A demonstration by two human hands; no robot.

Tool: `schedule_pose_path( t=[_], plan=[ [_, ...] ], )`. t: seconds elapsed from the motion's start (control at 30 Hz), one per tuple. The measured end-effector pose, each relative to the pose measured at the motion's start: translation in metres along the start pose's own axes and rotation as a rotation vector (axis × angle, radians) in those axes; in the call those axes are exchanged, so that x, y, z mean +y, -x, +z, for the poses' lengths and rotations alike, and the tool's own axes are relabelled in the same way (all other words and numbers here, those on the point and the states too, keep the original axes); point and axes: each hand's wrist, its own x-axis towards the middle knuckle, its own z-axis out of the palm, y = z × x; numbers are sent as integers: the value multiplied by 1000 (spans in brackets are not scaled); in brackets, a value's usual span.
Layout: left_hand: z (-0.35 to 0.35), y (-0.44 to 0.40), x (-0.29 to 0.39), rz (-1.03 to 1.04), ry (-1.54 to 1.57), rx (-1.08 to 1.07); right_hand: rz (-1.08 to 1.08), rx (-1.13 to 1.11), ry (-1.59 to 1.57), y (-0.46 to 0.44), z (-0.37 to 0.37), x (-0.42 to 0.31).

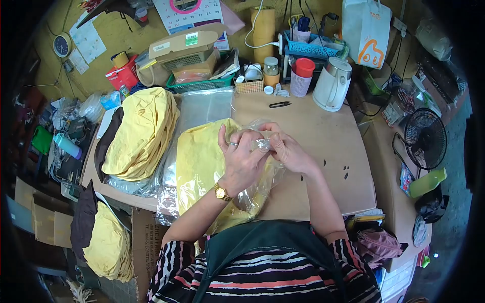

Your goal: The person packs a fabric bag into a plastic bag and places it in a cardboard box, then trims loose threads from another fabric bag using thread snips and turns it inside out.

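Observation:
In front of me on the table lies a folded yellow cloth item inside a clear plastic bag. My left hand, with a ring and a gold watch, is closed on the bag's gathered plastic, fingers bent. Close beside it, my right hand pinches the same plastic between thumb and fingers. The two hands nearly touch above the right side of the yellow cloth. To the left rises a tall stack of folded yellow cloth, with a dark brown piece along its left side.
Flat clear plastic bags lie behind the yellow cloth. Black thread snips rest farther back, near a white kettle and a red-lidded cup. Small dark bits lie at right. Another yellow stack stands lower left.

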Motion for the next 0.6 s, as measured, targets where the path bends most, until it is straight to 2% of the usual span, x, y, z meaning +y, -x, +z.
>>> schedule_pose_path(
  t=[0.07,0.13,0.37,0.43,0.57,0.6],
  plan=[
    [3,0,-1,1,82,73,-4,-102,-84,0,-1,0],
    [5,-3,-1,-4,86,68,124,-96,-177,2,-1,-7],
    [8,-7,4,-22,98,84,128,-82,-214,6,-5,4],
    [11,-6,4,-17,95,52,35,-21,-68,3,-2,0],
    [14,-5,4,-39,91,-12,5,-16,-74,2,-5,1],
    [13,-5,3,-44,87,-14,124,-12,-145,1,-8,-2]
  ],
)
